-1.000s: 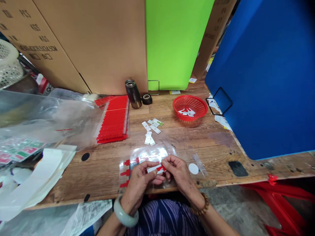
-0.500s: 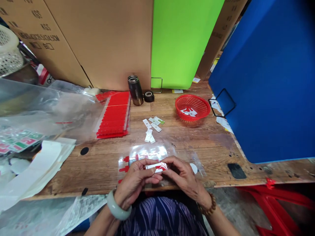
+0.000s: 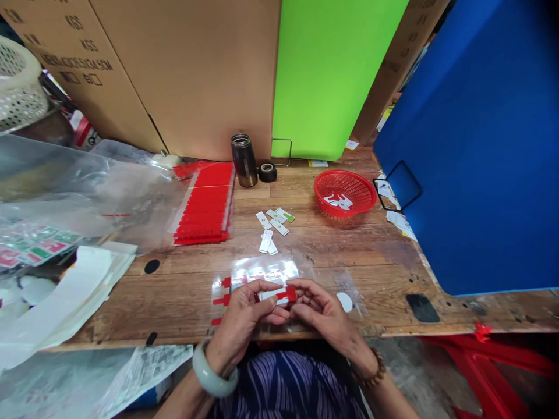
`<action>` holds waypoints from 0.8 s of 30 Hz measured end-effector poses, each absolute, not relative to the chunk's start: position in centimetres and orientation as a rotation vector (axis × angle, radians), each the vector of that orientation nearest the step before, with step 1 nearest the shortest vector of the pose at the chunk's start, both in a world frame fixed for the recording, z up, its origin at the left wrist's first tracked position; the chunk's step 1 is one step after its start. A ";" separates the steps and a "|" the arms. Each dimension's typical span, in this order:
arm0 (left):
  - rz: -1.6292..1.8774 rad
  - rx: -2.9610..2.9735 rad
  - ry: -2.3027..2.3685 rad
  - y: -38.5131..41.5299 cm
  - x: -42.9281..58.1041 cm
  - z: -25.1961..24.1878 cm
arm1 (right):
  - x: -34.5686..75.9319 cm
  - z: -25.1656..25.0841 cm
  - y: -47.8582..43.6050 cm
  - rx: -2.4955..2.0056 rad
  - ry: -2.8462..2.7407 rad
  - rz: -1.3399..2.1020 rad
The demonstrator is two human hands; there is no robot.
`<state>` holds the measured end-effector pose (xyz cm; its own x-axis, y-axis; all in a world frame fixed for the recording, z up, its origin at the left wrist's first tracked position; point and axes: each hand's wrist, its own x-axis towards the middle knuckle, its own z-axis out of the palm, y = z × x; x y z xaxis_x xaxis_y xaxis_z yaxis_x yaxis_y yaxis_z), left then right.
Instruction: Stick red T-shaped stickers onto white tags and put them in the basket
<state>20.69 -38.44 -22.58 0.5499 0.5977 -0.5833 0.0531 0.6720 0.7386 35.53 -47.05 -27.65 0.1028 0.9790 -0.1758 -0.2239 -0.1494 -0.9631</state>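
At the left end of the wooden workbench lie crumpled clear plastic bags, their contents too blurred to identify. Beside them sits a stack of red strips. At the near edge, the left hand pinches a red-and-white strip between thumb and curled fingers. The strip is small and narrow, white along its length with a red right end, held level just above a clear sheet with red tabs. The right hand pinches the red end, fingers bent close together. Both hands cover the strip's lower edge, and any print on it is illegible. Further right stands a red basket holding small white pieces, their detail unclear.
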 end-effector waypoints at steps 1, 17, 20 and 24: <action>0.367 0.800 0.947 -38.5 20.7 -22.6 | 35.4 -27.6 -46.9 -1.204 -0.849 1.330; 0.331 0.961 0.933 -38.6 21.4 -23.7 | 35.7 -27.8 -45.5 -1.229 -0.691 1.406; 0.409 0.901 0.931 -38.3 21.5 -24.7 | 37.4 -27.1 -44.9 -1.286 -0.721 1.390; 0.569 0.917 1.007 -37.8 21.4 -26.3 | 41.4 -24.7 -43.1 -1.260 -0.556 1.159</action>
